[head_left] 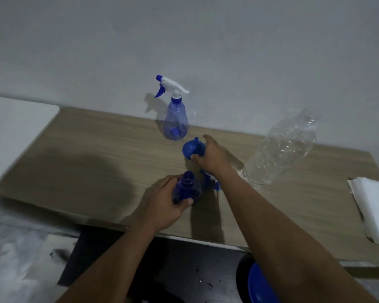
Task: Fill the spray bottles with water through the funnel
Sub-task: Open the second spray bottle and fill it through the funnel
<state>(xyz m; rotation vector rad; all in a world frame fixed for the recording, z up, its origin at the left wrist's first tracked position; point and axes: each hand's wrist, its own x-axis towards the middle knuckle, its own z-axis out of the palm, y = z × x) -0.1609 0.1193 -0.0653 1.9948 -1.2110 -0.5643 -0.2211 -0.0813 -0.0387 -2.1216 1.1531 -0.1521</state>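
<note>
A dark blue spray bottle (187, 189) with its neck uncapped stands near the table's front edge, and my left hand (169, 202) is wrapped around its body. Just beyond it my right hand (212, 157) grips a small blue funnel (192, 148), lifted slightly off the table with its spout pointing away. A blue and white spray head (214, 184) lies on the table under my right wrist, partly hidden. A second, lighter blue spray bottle (175, 119) with its white trigger head on stands at the back by the wall. A large clear plastic water bottle (282, 149) stands to the right.
The wooden table top (85, 162) runs left to right against a white wall. Folded white tissue (372, 204) lies at the right edge. A white board (15, 127) sits at the left. Below the table's front edge is a blue round object (260, 285).
</note>
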